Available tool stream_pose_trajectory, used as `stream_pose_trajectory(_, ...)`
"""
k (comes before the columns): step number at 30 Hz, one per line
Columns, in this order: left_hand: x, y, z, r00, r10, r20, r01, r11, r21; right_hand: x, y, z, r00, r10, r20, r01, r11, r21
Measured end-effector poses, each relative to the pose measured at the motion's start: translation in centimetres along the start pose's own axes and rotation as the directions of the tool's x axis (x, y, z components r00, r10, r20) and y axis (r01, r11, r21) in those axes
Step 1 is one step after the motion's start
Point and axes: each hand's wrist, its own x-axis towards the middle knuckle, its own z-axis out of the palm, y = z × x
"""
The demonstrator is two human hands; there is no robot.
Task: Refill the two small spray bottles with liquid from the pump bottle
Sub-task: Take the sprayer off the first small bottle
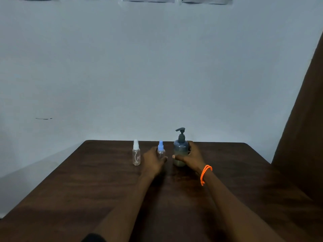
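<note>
Standing upright: pump bottle (180,151) w/ spout pointing left, R hand (190,155) gripping.

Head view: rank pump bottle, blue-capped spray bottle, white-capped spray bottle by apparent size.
1. pump bottle: clearly tallest and widest.
2-3. white-capped spray bottle and blue-capped spray bottle: look alike; the left hand hides the blue one's base, so no ranking.
</note>
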Motion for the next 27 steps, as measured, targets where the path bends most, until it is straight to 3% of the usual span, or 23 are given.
stream_pose_trajectory(18,-13.4,2.0,-5.1,0.996,0.027,0.090,-0.027,1.000,-0.003,-14.6,-1.7,-3.1,0.998,-0.063,0.005,0.063,0.997,-0.049)
stream_pose_trajectory(27,-14.9,1.7,-5.9,0.996,0.041,0.078,-0.041,0.999,-0.005,-17.1,-1.9,-4.1,0.996,-0.074,0.040,0.076,0.996,-0.047)
